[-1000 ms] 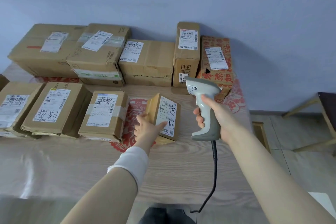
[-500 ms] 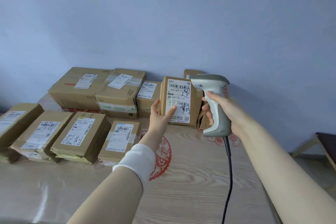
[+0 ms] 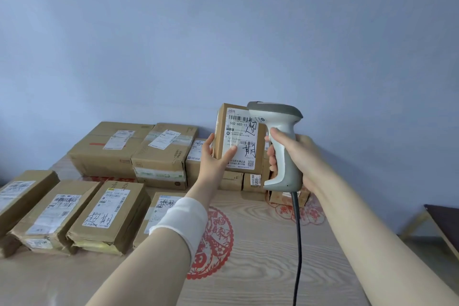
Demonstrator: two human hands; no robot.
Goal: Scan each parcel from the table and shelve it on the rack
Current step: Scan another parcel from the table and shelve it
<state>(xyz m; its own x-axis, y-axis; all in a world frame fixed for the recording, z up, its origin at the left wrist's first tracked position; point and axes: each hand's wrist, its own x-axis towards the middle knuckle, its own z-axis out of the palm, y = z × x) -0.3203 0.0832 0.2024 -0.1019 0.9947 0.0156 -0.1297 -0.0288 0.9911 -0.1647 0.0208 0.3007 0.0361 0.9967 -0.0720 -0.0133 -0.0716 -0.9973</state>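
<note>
Parcel point(image 3: 239, 138) in left hand point(image 3: 214, 156), label "502-602-12"; right hand point(image 3: 289, 154) grips scanner point(image 3: 279, 141).

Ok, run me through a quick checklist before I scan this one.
1. Parcel gripped in left hand, off the table: ok.
2. Label facing me, barcodes clear of the hand: ok.
3. Scanner gripped in right hand: ok.
4. Scanner head aimed at a barcode: cannot tell; it overlaps the label's top right corner.
5. Cable hanging free: ok as far as it shows.
6. Rack space ready: cannot tell, the rack is out of view.
</note>
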